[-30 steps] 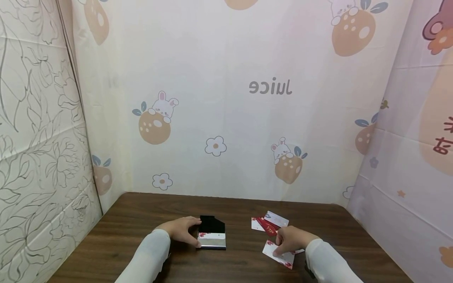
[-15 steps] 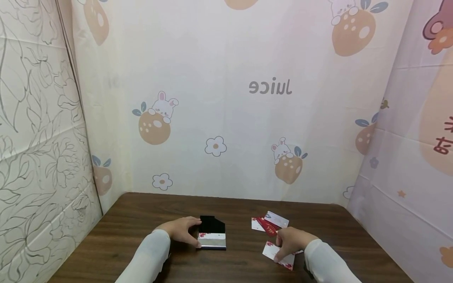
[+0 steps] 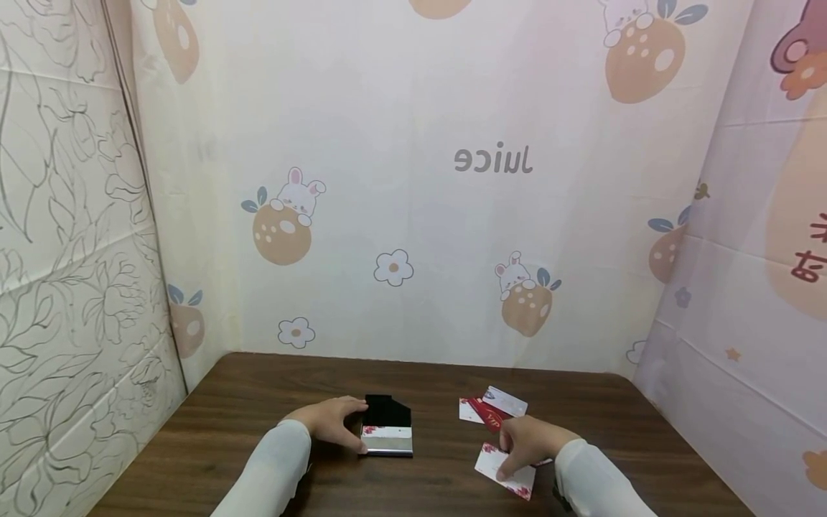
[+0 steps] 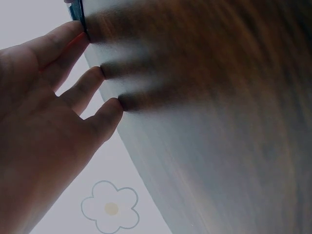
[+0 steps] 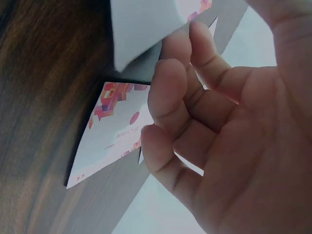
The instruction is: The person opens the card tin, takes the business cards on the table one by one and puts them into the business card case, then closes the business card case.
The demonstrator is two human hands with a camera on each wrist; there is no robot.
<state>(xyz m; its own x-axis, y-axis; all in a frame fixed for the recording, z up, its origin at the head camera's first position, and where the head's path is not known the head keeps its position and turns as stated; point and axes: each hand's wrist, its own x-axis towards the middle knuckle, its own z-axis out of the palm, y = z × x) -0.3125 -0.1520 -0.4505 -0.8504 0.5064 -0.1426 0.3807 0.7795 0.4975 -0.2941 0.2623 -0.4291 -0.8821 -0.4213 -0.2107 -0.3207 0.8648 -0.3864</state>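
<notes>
My left hand [image 3: 331, 420] holds a business card case [image 3: 388, 452] at its left side, thumb at the near corner and a forefinger by the raised black lid [image 3: 386, 411]. A white card with a pink floral corner lies inside. In the left wrist view, the other fingertips rest on the table beside the case's dark edge [image 4: 78, 12]. My right hand [image 3: 533, 439] pinches a white card [image 3: 517, 481] with pink floral corners, tilted up off the table in the right wrist view. Another white card [image 5: 109, 131] with a similar print lies beneath that hand.
Beyond the right hand lie a red VIP card [image 3: 483, 412], a white card with a red corner [image 3: 466, 411] and a pale card with a blue mark [image 3: 506, 401], overlapping. The brown wooden table [image 3: 291, 370] meets a printed curtain [image 3: 413, 215] at its back.
The right thumb has come onto the white card's face, and the card has shifted slightly left and toward me. The left hand and the case have stayed put.
</notes>
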